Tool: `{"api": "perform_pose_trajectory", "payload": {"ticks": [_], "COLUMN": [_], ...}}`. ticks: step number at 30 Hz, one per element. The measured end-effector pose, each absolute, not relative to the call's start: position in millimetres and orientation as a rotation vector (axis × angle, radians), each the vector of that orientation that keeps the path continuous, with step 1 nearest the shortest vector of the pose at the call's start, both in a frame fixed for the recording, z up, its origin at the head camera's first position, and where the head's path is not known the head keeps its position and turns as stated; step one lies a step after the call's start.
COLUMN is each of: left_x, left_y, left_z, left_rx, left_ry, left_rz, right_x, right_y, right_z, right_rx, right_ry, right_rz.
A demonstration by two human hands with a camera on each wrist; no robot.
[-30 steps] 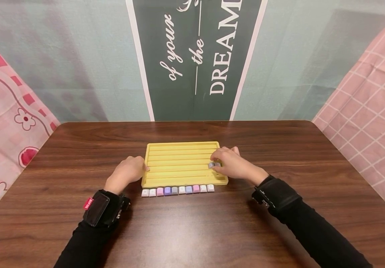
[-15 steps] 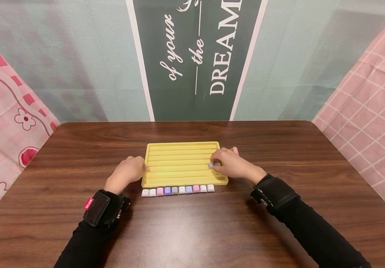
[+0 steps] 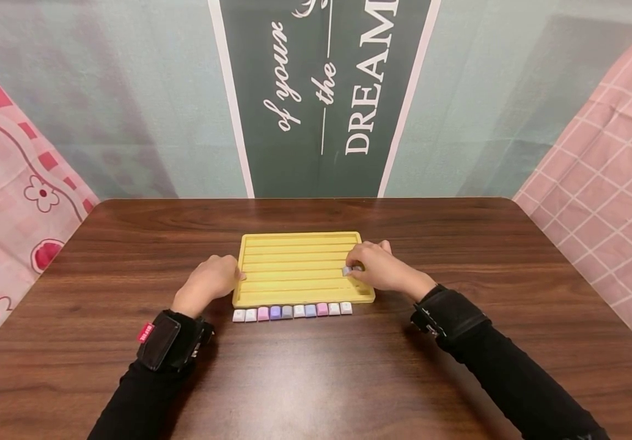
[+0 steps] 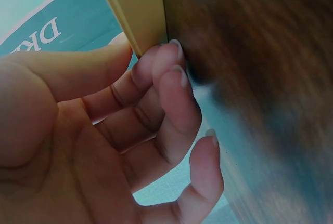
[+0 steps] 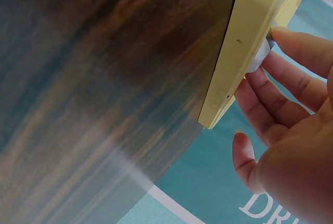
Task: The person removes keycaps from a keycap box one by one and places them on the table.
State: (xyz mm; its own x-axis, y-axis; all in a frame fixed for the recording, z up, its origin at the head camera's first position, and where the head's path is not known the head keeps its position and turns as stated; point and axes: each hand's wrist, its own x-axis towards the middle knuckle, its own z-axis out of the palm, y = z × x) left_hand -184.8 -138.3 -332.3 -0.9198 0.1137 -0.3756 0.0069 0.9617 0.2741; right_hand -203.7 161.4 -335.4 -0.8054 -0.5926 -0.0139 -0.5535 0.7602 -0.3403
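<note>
A yellow tray point(image 3: 288, 266) with long ridged rows lies on the table. My left hand point(image 3: 211, 282) grips its left edge, thumb over the rim and fingers curled against the outer side, as the left wrist view shows. Over the tray's right end, my right hand point(image 3: 382, 267) pinches at a small grey keycap point(image 3: 346, 271) between thumb and fingers. A second keycap beside it is mostly hidden by the fingers. In the right wrist view, a pale keycap point(image 5: 259, 57) shows at the fingertips above the tray wall point(image 5: 223, 68).
A row of several keycaps point(image 3: 287, 312), white, pink, purple, grey and blue, lies along the tray's front edge on the brown wooden table point(image 3: 305, 379). A lettered backdrop cloth point(image 3: 321, 171) hangs behind the table, with pink cloths at both sides.
The right hand and forearm have shifted very slightly, with the fingers still at the keycaps. The left hand, the tray and the front row of keycaps stay in place.
</note>
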Motion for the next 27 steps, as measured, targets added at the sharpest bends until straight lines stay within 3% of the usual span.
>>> {"api": "perform_pose_trajectory", "payload": {"ticks": [27], "left_x": [-185.1], "left_y": [-138.4], "left_z": [-333.0], "left_rx": [0.105], "left_ry": [2.719], "left_rz": [0.373], "right_x": [-204.6], "right_y": [162.4], "right_z": [-338.1], "right_rx": [-0.976], "right_ry": [2.856], "right_rz": [-0.497]}}
